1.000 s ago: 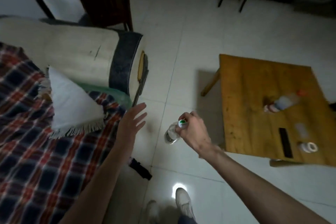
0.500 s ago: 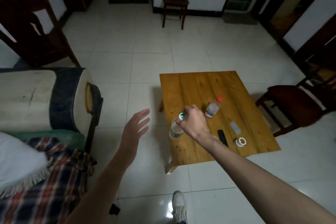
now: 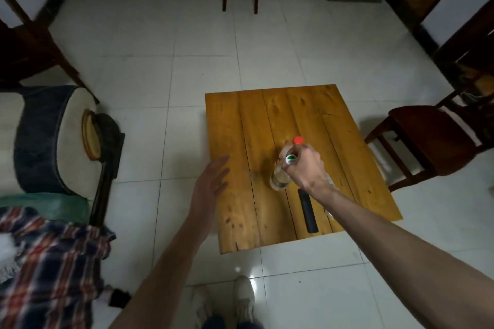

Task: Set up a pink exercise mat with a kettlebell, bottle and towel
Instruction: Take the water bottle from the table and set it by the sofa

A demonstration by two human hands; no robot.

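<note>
The right hand [image 3: 304,168] grips a clear water bottle [image 3: 280,177] by its neck, fingers [image 3: 290,161] curled around the green-and-white cap [image 3: 290,159]. The bottle hangs roughly upright above the middle of the wooden tabletop [image 3: 232,141]; whether its base touches the wood cannot be determined. A second bottle with a red cap [image 3: 298,140] stands just behind it, largely hidden. A black remote control [image 3: 308,211] lies near the near edge of the tabletop, beside the right forearm. The left hand [image 3: 211,187] hovers over the left edge of the tabletop, fingers straight, slightly spread, holding nothing. A plaid blanket [image 3: 50,262] lies at lower left.
</note>
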